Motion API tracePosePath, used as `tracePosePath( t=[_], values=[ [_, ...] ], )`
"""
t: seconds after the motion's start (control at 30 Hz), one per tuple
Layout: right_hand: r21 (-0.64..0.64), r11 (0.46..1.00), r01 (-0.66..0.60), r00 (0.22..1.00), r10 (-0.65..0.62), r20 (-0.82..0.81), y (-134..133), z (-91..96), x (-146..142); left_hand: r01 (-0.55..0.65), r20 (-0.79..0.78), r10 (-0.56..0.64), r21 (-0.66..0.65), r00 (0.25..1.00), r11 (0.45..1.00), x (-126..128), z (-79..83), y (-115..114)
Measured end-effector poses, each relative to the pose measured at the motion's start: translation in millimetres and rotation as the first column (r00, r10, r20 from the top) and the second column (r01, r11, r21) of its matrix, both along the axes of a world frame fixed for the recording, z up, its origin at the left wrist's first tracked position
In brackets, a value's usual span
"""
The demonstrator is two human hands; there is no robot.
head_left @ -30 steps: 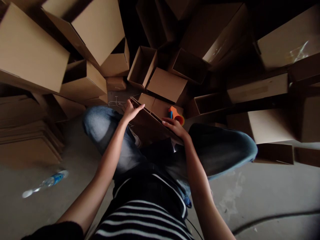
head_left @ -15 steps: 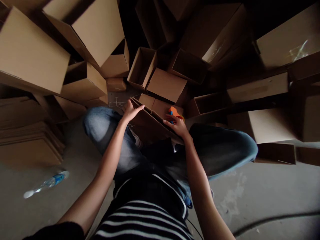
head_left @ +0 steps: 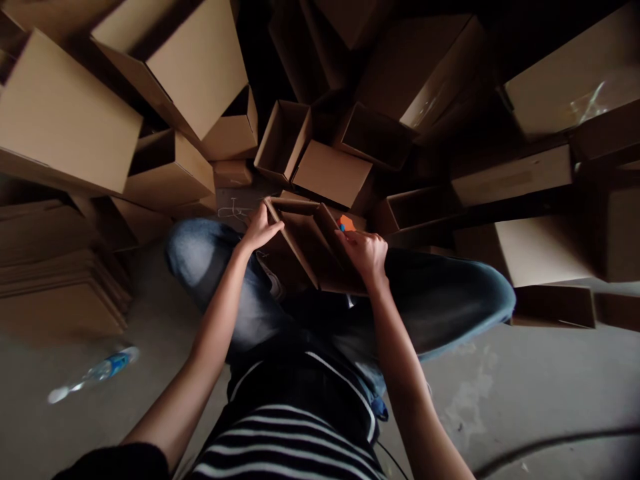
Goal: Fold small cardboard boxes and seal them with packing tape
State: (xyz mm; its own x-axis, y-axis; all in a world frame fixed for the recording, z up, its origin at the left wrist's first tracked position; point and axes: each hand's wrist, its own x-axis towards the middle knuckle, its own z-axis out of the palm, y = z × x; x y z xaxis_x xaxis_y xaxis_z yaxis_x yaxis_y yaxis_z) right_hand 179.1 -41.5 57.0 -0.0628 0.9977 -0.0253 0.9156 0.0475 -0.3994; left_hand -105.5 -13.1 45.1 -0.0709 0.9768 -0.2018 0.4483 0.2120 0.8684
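Both hands are clamping one half-opened cardboard box (head_left: 305, 243), which I am seeing propped between the knees. The left hand (head_left: 260, 230) is pinching its left edge; the right hand (head_left: 369, 255) is curling tight around its right wall. An orange tape dispenser (head_left: 345, 224) is peeking out just behind, and a water bottle (head_left: 95, 372) is lying well apart on the floor.

stacked boxes (head_left: 330, 173) crowd close beyond held carton (head_left: 305, 247), front and sides; floor (head_left: 525, 393) open right; bottle (head_left: 94, 375) lies left.
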Motion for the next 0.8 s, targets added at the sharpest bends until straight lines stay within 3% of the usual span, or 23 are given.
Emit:
tracePosePath(
  t=[0.17, 0.37, 0.57, 0.8],
  values=[
    [0.010, 0.999, 0.053, 0.999, -0.053, -0.009, 5.1, 6.4, -4.0, 0.141, 0.035, -0.140, -0.010, 0.990, 0.990, -3.9, 3.6, -0.9],
    [-0.014, 0.982, 0.188, 0.980, -0.189, -0.057, 19.4, 8.5, -20.7, 0.299, 0.012, -0.300, -0.101, 0.954, 0.949, -3.2, -5.7, -0.5],
    [-0.049, 0.977, 0.207, 0.977, -0.209, -0.048, 27.7, -6.9, -48.9, 0.189, -0.012, -0.193, -0.135, 0.981, 0.973, -6.3, -9.5, 3.6],
    [-0.085, 0.996, 0.024, 0.992, -0.013, 0.123, 34.5, -17.2, -36.4, -0.059, -0.107, 0.052, -0.057, 0.993, 0.997, -3.2, 3.7, -0.2]
  ],
)
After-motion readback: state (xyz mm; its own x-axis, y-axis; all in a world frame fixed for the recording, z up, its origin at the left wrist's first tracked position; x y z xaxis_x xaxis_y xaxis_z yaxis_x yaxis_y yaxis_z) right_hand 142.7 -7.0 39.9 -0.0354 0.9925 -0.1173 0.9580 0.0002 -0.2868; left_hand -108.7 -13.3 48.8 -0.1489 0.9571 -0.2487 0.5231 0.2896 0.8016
